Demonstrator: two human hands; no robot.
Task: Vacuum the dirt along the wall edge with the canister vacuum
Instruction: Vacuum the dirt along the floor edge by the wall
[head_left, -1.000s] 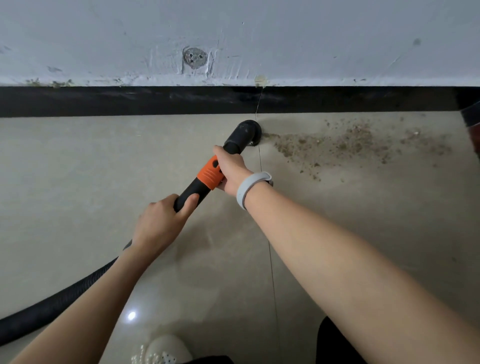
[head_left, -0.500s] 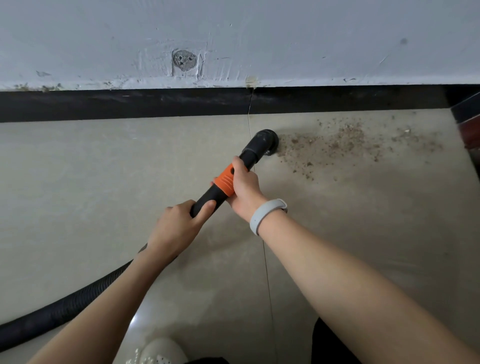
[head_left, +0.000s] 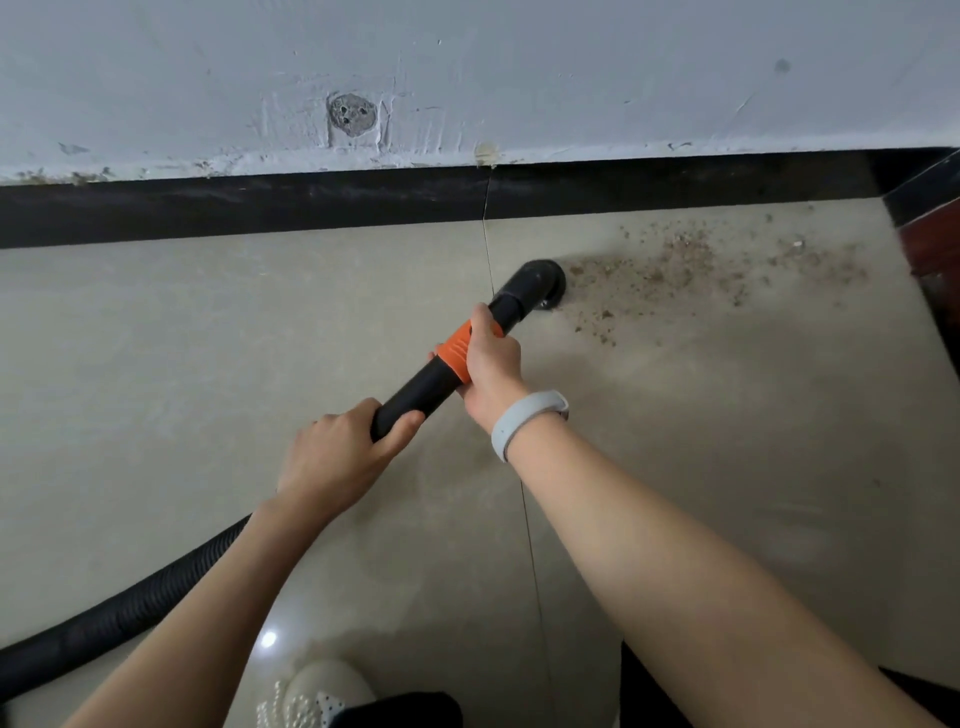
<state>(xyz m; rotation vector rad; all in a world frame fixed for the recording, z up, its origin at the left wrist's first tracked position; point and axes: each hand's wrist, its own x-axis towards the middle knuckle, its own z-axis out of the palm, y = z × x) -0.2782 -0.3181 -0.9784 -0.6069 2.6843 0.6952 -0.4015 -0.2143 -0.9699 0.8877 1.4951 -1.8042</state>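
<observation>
Nozzle (head_left: 540, 283) has shifted right along the floor vs. the earlier frames and away from the skirting; its mouth now sits at the left margin of the dirt patch (head_left: 691, 265), where 1 s ago it was just left of it, close to the wall.

Grip: right hand (head_left: 491, 364) is wrapped round the orange collar (head_left: 453, 352) of the wand (head_left: 441, 374), fingers curled over it. Left hand (head_left: 340, 457) is clenched round the black wand lower down, thumb laid along the tube. Both holds look firm; no slack seen.

Outward: wand runs up-right from the hands to the elbow nozzle, which is touching or just above the tile, cannot tell which. Ribbed hose (head_left: 119, 618) trails off lower-left; canister not in view.

Dirt: brown grit spread to the right of the nozzle, reaching near the black skirting (head_left: 260, 208) and toward the dark red edge at far right. Tile to the left of the nozzle shows no grit.

Assessment: sweep is in progress, approx. early stage; most of the patch is left. Next pass likely needs rightward travel, hugging the skirting.

Markings: no brand, label or legible writing on wand, collar, hose or the grey wristband (head_left: 524, 421).
</observation>
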